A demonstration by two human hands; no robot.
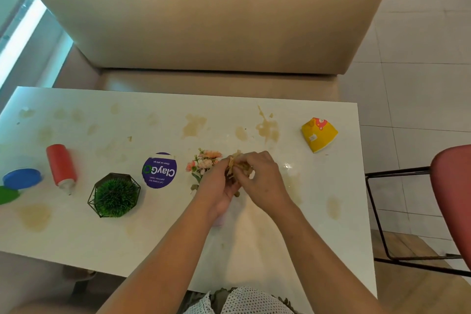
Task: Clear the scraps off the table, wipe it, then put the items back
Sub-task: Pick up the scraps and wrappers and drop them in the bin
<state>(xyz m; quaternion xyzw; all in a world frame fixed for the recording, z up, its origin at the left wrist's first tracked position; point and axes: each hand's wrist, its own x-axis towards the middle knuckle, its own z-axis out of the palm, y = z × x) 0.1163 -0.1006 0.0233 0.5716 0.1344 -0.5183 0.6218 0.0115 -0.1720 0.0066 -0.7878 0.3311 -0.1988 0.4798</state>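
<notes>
Tan scraps (240, 165) are gripped between left hand (219, 186) and right hand (265, 181) | pink flowers (205, 163) are seen just beside them | tabletop (178, 237) is blotched with brown stains (267, 127) | yellow carton (319, 134) is lying well apart

free: counter (76, 237) strip along near edge, stained stretch along far edge | left row: blue lid (22, 178), red squeeze bottle (61, 166), wire-caged grass ball (115, 196), purple ClayGo disc (159, 170) | centre: artificial flowers (205, 163) | right: yellow paper cup (319, 134); red chair (453, 199) off counter's end
</notes>
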